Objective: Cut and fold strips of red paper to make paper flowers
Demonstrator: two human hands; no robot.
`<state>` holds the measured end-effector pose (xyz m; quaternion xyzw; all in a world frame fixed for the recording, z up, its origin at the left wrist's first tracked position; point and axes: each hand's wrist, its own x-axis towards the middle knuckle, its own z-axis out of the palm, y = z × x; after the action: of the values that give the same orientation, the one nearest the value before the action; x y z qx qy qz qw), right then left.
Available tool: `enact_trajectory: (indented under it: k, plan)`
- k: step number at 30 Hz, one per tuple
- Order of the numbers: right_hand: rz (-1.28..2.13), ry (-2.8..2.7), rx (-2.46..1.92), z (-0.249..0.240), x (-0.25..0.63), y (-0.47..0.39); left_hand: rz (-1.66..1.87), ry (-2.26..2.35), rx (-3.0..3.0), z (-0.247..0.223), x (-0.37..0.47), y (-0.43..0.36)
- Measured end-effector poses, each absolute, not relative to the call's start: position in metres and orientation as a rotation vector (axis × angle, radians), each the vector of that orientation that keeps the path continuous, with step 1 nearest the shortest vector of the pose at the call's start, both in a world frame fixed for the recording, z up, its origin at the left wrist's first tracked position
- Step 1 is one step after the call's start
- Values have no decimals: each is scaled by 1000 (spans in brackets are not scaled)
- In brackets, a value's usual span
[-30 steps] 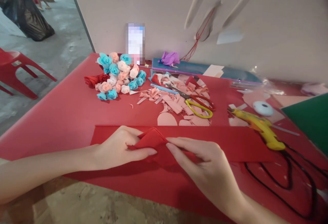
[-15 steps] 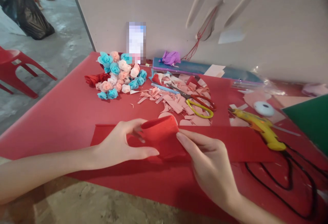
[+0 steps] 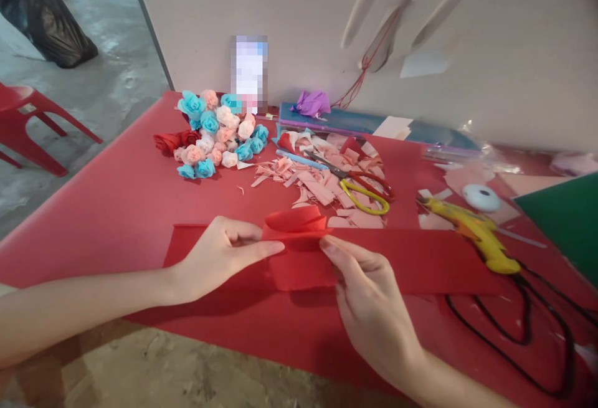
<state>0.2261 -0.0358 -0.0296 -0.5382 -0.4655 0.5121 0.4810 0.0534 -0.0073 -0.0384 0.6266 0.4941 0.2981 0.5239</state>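
Observation:
A folded piece of red paper (image 3: 299,252) sits at the near middle of the red table (image 3: 107,208), over a long red paper strip (image 3: 420,265). My left hand (image 3: 224,255) pinches its left edge between thumb and fingers. My right hand (image 3: 369,296) grips its right edge with thumb and forefinger. The paper's top fold curls up between the two hands.
Blue, pink, white and red paper roses (image 3: 212,137) lie at the back left. Pink scraps (image 3: 317,184) and yellow-handled scissors (image 3: 359,193) lie in the middle. A yellow glue gun (image 3: 476,233) with a black cord (image 3: 527,339) and a green sheet (image 3: 565,221) are at the right.
The red paper went from a flat triangular fold to being lifted and rolled open, then folded down into a squarer shape. Both hands stayed on it and shifted slightly up.

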Motion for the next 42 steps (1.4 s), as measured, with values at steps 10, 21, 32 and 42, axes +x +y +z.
enact_trajectory:
  k: [10, 21, 32, 42]
  plan:
    - [1523, -1234, -1213, -42, 241, -22, 547, 1122, 1647, -31, 48, 0]
    - [1288, -1166, -1303, -53, 239, -31, 914, 1084, 1518, -38, 52, -5]
    - [1369, -1125, -1209, -52, 236, -35, 931, 1038, 1649, -43, 48, -7]
    - [1402, -1137, -1240, -51, 233, -38, 820, 943, 1410, -43, 48, -5]
